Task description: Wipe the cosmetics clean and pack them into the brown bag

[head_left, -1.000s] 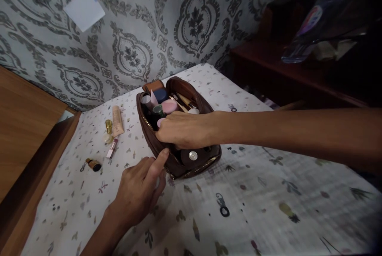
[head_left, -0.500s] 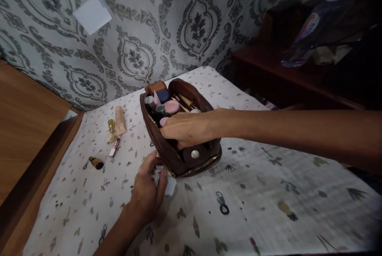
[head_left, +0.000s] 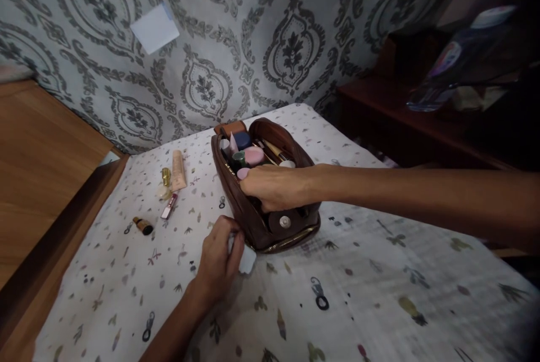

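over printed white cloth, ease right hand inside boxy brown leather bag, cannot tell hidden fingers' grip; flat white scrap pinched in left hand.

The fingers of the right hand are inside the bag and hidden, so what they touch cannot be seen. The left hand covers a part of some pale piece; its kind I cannot tell. The right edge cuts the right arm, the bottom edge the left arm. The bottle is blurred, its label unreadable.
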`<state>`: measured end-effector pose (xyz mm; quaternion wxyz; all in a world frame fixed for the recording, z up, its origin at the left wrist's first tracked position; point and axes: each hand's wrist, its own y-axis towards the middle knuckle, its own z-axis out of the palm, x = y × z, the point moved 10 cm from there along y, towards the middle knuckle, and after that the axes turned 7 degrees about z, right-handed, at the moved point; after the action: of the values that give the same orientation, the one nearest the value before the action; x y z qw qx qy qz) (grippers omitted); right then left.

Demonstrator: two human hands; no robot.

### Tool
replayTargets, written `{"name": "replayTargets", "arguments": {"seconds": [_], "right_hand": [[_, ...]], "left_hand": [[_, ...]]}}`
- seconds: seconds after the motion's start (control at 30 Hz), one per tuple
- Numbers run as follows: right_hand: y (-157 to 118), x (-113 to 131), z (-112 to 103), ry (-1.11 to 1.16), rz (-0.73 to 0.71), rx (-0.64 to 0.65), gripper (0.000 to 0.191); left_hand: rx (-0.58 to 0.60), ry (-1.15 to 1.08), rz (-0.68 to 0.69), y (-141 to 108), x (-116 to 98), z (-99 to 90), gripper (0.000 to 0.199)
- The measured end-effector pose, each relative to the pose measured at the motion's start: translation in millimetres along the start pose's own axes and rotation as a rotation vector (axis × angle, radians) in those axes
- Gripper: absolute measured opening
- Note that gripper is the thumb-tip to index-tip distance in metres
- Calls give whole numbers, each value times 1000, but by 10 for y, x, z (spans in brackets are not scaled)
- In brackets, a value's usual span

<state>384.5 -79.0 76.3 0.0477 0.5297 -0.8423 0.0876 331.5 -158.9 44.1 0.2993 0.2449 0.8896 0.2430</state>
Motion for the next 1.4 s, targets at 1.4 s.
{"name": "replayTargets", "arguments": {"seconds": [1.4], "right_hand": [[-10,105,119,-17,152,203,20]], "left_hand": [[29,-128,-9,6,85,60,16]]}}
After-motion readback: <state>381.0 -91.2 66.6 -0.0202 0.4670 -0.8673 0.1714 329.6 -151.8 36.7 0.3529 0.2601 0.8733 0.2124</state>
